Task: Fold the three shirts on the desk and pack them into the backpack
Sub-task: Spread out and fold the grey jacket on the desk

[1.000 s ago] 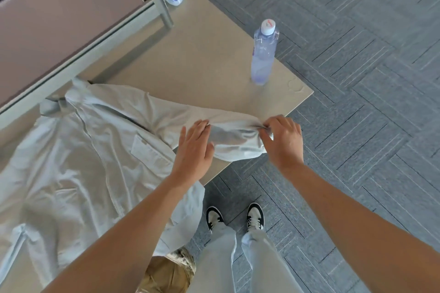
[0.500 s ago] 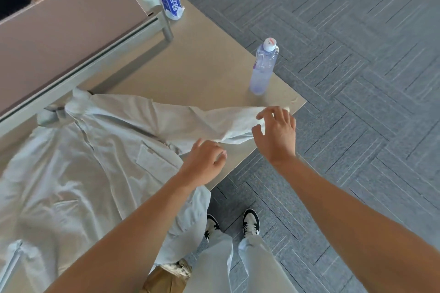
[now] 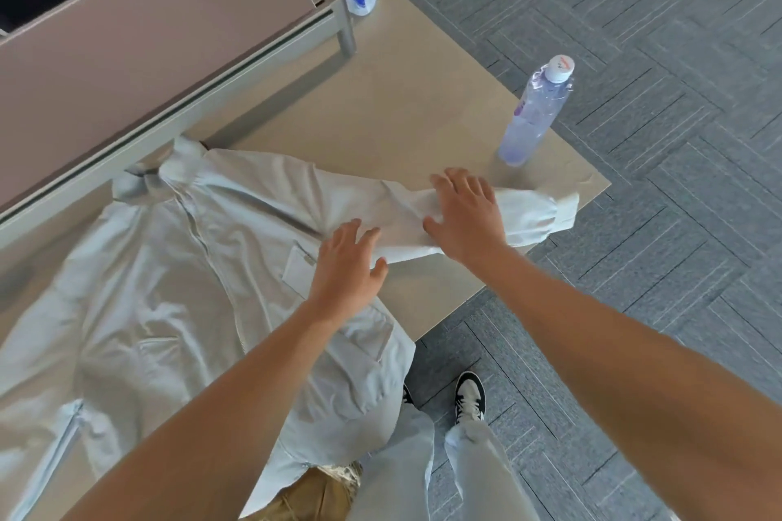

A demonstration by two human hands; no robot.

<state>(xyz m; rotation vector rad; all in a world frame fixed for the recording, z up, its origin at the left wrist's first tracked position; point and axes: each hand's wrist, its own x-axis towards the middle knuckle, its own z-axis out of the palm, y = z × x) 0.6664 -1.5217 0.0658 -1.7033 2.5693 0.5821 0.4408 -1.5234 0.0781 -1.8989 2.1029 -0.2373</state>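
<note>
left grip (image 3: 348, 266) flat, right grip (image 3: 465, 216) flat, fingers spread

— Where are the hands?
— Both flat on the pale shirt (image 3: 161, 275): left hand (image 3: 345, 266) by the chest pocket, right hand (image 3: 463, 216) pressing the sleeve along the desk (image 3: 402, 106).
— Anything nearby?
— A clear bottle (image 3: 535, 114) upright just beyond the sleeve.

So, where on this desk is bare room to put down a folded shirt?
The widest bare patch of desk lies between the shirt, the divider panel and the clear bottle. A smaller strip borders the near edge, under the sleeve. Both hands, left and right, crowd the sleeve.
</note>
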